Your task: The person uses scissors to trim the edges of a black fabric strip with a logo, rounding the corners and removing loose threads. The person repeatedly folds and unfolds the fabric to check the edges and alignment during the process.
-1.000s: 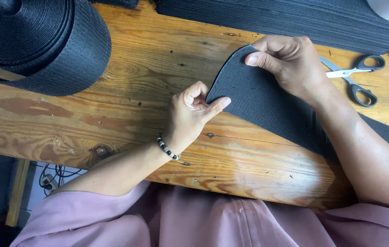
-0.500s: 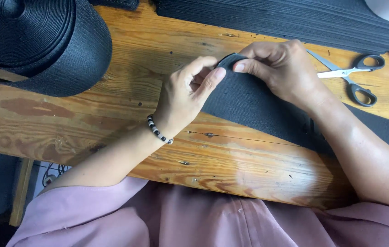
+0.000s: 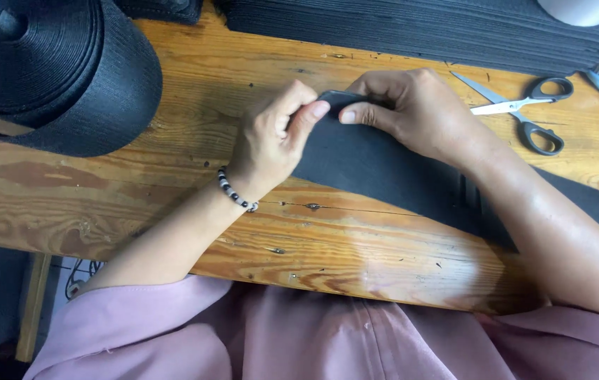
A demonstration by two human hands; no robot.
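Wooden table [image 3: 173,190] — both hands pinch black strip [image 3: 377,165].

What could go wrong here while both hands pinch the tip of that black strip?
1. Left hand and right hand grip only the rounded end of the black strip; the long tail lying loose across the wooden table could skew or crease.
2. The open scissors lie just beyond the right hand; a sideways sweep might hit the blades.

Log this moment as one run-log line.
left hand: pinching black fabric piece at its tip | right hand: pinching same tip | scissors: lying open on wooden table, untouched
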